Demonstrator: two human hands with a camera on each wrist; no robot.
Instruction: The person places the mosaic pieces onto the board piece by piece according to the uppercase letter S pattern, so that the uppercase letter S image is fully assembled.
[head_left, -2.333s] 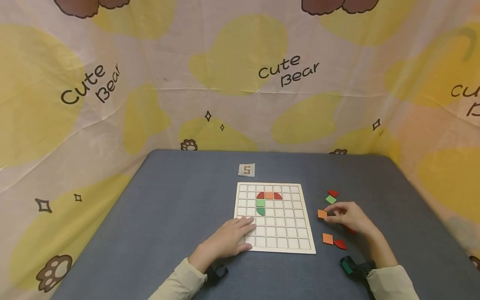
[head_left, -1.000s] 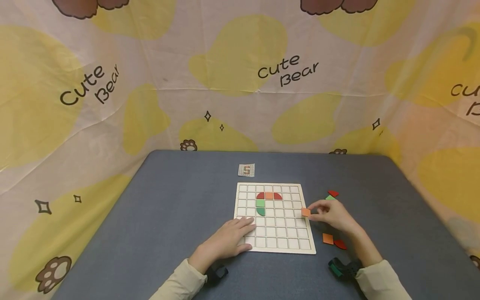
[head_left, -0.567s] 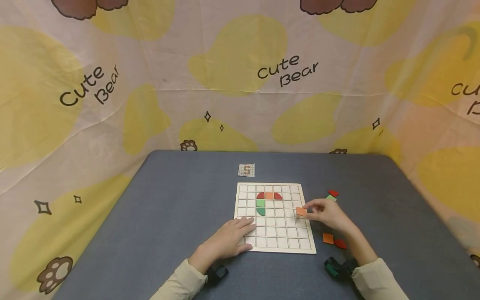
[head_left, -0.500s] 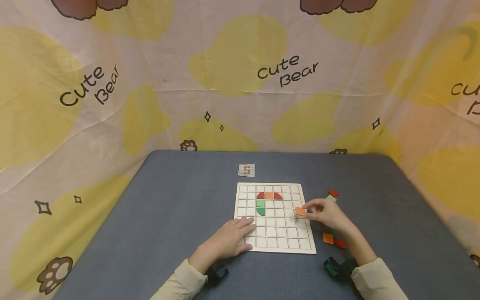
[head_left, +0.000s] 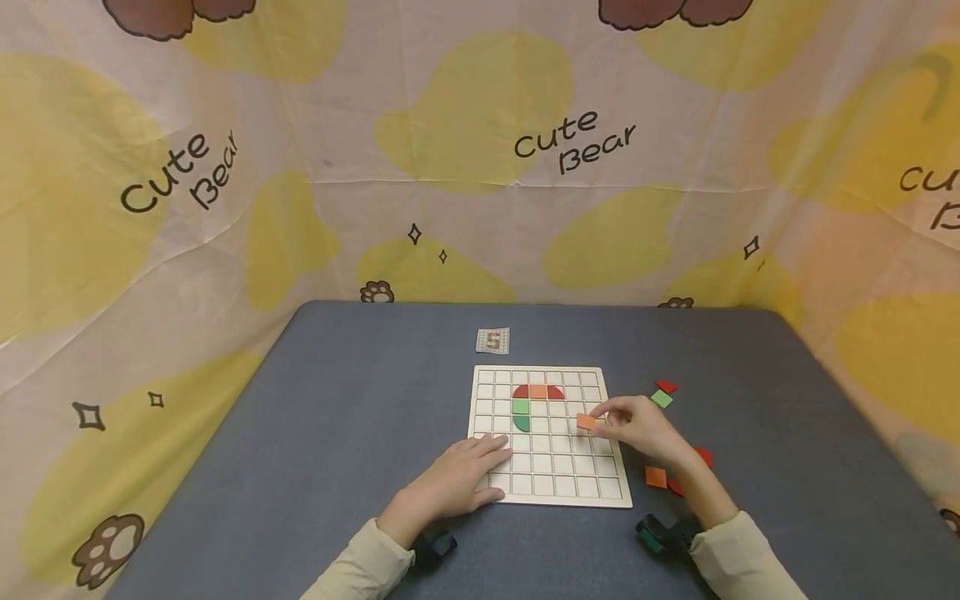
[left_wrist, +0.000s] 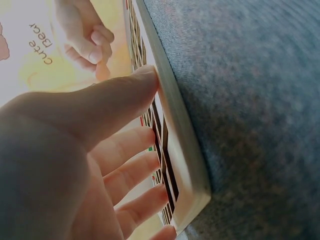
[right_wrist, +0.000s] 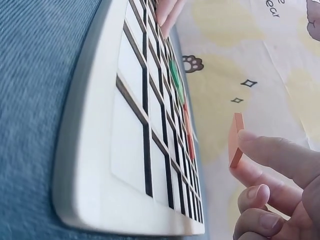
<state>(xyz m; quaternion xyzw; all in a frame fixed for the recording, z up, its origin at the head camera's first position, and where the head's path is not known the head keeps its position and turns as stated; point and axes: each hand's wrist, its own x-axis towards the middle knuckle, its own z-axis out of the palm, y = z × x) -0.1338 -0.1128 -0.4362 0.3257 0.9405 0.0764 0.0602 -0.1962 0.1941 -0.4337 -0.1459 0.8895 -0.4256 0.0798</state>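
My right hand (head_left: pixel 641 429) pinches an orange square tile (head_left: pixel 587 422) between thumb and fingertips. In the right wrist view the tile (right_wrist: pixel 235 141) is tilted and raised off the white grid board (head_left: pixel 555 464). My left hand (head_left: pixel 457 475) rests on the board's near left part, fingers extended; in the left wrist view its thumb (left_wrist: pixel 125 95) lies along the edge. On the board, an orange square (head_left: pixel 537 392) sits between two red quarter-round tiles (head_left: pixel 556 392). Below the left one are a light green square (head_left: pixel 521 406) and a dark green quarter-round tile (head_left: pixel 522 423).
Right of the board lie loose tiles: a red one (head_left: pixel 666 386), a light green square (head_left: pixel 662 399), an orange square (head_left: pixel 656 477) and further red pieces (head_left: pixel 703 456), one partly behind my right arm. A small printed card (head_left: pixel 492 340) lies beyond the board on the blue-grey table (head_left: pixel 360 392).
My right hand has picked up the orange square from the right side of the table and carried it left over the board. My left hand has stayed where it was.
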